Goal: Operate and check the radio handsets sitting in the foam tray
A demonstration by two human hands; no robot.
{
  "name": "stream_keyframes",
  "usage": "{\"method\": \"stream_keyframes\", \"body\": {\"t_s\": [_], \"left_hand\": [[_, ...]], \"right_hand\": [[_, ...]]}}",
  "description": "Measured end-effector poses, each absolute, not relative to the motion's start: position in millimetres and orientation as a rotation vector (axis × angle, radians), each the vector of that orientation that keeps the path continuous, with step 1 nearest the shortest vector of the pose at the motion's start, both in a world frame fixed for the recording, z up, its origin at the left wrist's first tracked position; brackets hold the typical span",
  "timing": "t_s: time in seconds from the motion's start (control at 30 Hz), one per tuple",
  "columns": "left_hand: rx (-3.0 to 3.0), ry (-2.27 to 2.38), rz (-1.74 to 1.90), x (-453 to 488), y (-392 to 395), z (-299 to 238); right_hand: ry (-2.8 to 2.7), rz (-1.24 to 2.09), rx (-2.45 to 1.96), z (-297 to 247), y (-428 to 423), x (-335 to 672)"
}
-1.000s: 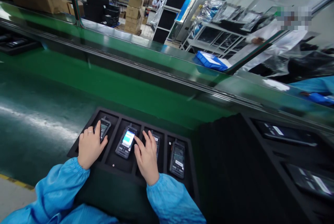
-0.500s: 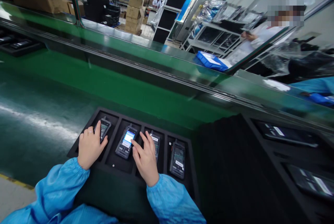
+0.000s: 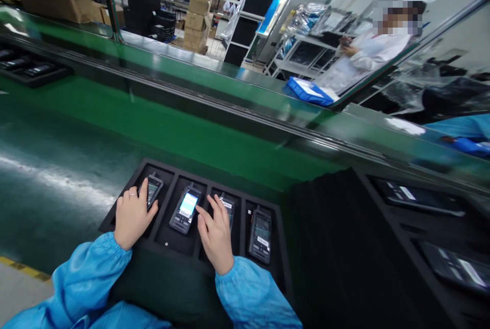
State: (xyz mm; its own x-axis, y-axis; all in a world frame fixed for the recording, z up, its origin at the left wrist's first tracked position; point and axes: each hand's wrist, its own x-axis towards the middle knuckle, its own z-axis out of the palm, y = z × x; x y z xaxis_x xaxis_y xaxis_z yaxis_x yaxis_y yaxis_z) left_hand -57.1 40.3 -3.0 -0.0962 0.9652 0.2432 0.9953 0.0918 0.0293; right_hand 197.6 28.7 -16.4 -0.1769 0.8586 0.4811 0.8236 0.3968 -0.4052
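Note:
A black foam tray (image 3: 156, 245) with several compartments lies in front of me, a handheld radio with a screen in each. My left hand (image 3: 132, 215) rests over the leftmost radio (image 3: 154, 186), fingers spread, index finger on its upper part. The second radio (image 3: 182, 216) has a lit white and blue screen. Beside its right edge is the index fingertip of my right hand (image 3: 216, 234); whether it touches, I cannot tell. That hand, fingers apart, partly covers the third radio (image 3: 228, 205). At the right end lies the fourth radio (image 3: 261, 234), its screen dark with a white label.
To the right rises a stack of black foam trays (image 3: 337, 247), devices in the top one. Another loaded tray (image 3: 34, 73) sits far left on the green bench (image 3: 76, 130). Behind the rail are a blue bin (image 3: 310, 91) and a person in white (image 3: 371, 53). A blue-gloved hand (image 3: 469, 145) shows at right.
My right index finger has shifted slightly right, from over the lit screen to its edge. My left hand stays put. The person in white has moved a little left.

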Motion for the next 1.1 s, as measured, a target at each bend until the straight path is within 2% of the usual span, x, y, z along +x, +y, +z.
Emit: {"method": "stream_keyframes", "body": {"t_s": [1.1], "left_hand": [[-1.993, -2.198, -0.326, -57.2, 39.7, -5.0]], "right_hand": [[-1.966, 0.090, -1.429, -22.5, 28.5, 199.1]]}}
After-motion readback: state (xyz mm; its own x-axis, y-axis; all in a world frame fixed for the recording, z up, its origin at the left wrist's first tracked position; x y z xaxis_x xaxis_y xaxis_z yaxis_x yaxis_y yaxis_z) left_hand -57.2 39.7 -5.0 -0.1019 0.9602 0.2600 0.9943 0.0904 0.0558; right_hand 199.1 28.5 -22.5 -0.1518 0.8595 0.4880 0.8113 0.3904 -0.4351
